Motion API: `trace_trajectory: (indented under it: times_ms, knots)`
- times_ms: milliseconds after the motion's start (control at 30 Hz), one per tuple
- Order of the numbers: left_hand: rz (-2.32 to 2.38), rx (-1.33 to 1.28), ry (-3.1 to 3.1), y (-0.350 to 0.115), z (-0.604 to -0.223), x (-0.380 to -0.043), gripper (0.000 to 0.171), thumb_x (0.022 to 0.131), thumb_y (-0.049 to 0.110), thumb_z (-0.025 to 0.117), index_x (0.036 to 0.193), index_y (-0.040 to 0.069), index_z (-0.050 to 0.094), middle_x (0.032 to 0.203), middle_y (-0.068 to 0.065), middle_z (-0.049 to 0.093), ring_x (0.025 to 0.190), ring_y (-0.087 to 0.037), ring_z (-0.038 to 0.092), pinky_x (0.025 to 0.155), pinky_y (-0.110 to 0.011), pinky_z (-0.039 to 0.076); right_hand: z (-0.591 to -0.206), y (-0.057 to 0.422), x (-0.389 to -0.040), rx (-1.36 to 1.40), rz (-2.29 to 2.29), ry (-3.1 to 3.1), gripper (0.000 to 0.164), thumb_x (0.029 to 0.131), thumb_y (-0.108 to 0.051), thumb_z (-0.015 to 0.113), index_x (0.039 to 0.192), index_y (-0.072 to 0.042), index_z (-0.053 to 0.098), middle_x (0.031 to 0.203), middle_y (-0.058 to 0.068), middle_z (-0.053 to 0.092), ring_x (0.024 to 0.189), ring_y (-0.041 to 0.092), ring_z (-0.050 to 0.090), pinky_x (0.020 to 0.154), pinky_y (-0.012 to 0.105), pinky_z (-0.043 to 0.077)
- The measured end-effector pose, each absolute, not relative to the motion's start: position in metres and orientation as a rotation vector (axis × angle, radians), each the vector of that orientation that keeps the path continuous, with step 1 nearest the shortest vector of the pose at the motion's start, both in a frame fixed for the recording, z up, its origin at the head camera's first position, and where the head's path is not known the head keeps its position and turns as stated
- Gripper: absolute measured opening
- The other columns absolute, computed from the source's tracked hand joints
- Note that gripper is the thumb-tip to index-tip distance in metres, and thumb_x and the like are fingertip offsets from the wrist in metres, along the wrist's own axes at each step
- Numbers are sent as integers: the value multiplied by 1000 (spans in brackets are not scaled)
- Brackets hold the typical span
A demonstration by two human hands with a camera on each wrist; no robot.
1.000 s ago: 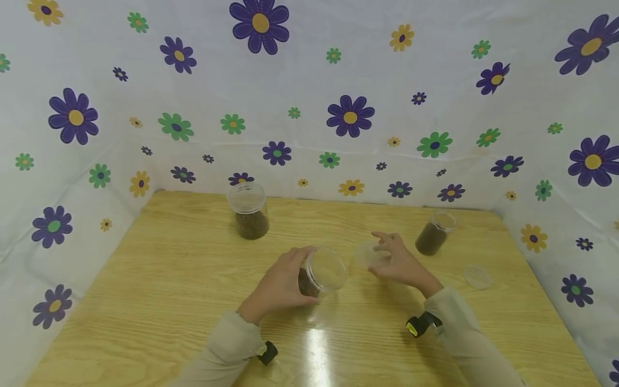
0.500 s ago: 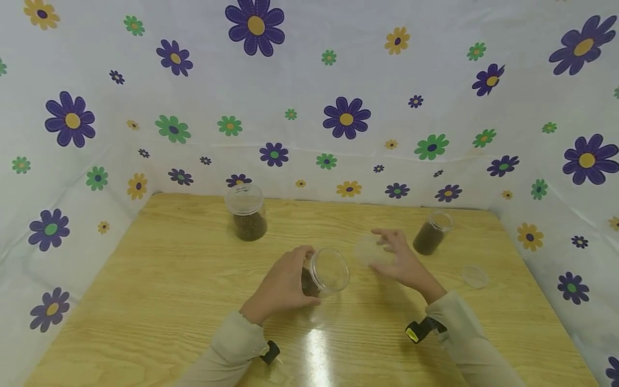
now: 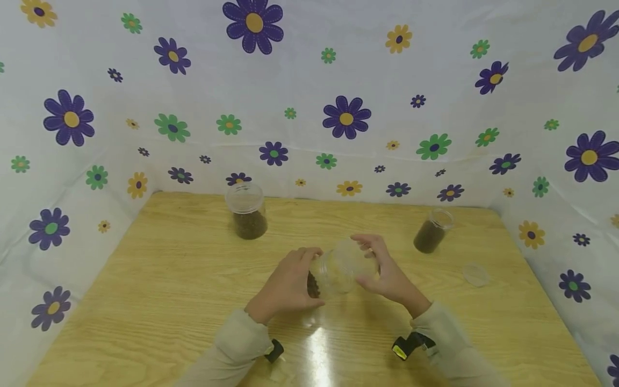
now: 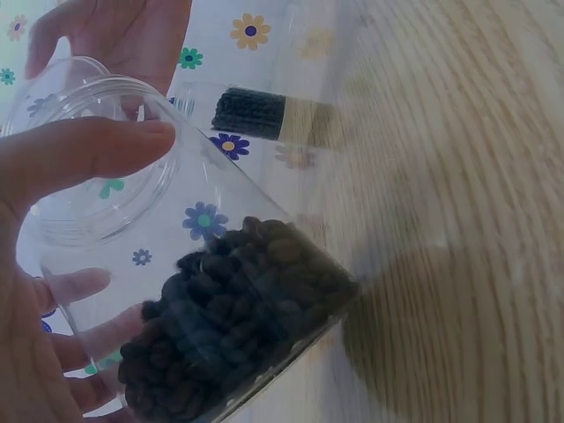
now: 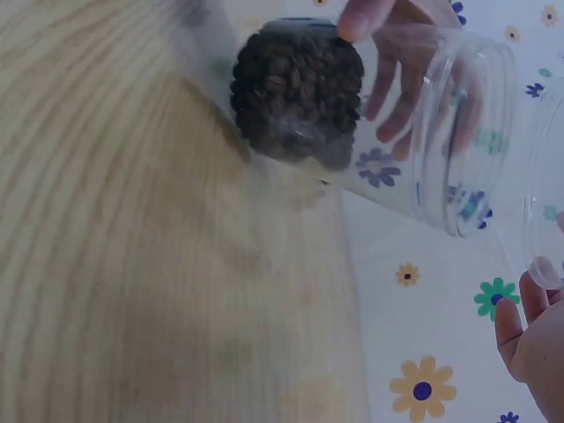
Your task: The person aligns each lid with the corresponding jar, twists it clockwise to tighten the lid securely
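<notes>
My left hand [image 3: 285,282] grips a clear jar [image 4: 198,300] partly filled with dark brown coffee beans, thumb on one side and fingers on the other. Tilted, the jar points its open mouth toward my right hand [image 3: 387,274]. That hand holds a clear round lid [image 5: 542,194] by its edge, thumb and fingers on opposite sides. In the right wrist view the lid faces the jar's mouth with a narrow gap. From the head the lid overlaps the rim. The beans lie at the jar's bottom end.
A wider clear jar [image 3: 250,223] with dark contents stands at the back left of the wooden table [image 3: 159,279]. At the right is a slimmer jar [image 3: 430,236] with dark contents. Near it a clear lid [image 3: 476,274] lies flat. A flowered cloth [image 3: 300,80] encloses the table.
My right hand has moved left with the lid, up to the jar's mouth. The jar in my left hand has shifted slightly right and turned its mouth further toward the lid.
</notes>
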State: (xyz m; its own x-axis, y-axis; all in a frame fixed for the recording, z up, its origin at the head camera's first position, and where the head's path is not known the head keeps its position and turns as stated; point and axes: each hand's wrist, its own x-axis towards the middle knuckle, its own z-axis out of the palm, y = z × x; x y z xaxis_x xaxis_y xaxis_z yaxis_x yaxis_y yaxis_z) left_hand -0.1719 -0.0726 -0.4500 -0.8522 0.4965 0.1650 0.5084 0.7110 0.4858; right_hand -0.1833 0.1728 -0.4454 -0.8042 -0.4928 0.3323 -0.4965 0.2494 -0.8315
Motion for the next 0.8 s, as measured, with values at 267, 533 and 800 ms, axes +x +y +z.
trace_trajectory:
  times_ms: [267,533,800]
  knots:
    - [-801,-845,-2904,-69,-449,-172,91,61,37,86,134,12,40,124,-10,53,109,-28,51,90,-43,47,-453,167,-178,1008,1681,-2491,78,76,-18,73,141,-10,31,131,16,33,114,32,34,94,52,34]
    - [-795,-843,-2884,-70,-452,-171,93,60,40,87,135,12,40,126,-9,53,112,-28,52,93,-44,47,-455,166,-179,1037,1481,-2639,90,71,-17,78,145,-14,28,127,16,36,115,27,40,93,43,41]
    - [-533,-873,-2791,-68,-458,-168,94,59,51,84,132,7,42,124,-8,55,113,-27,53,96,-42,46,-450,166,-180,1102,1410,-2693,88,71,-18,79,145,-14,31,123,12,36,115,23,40,92,43,47]
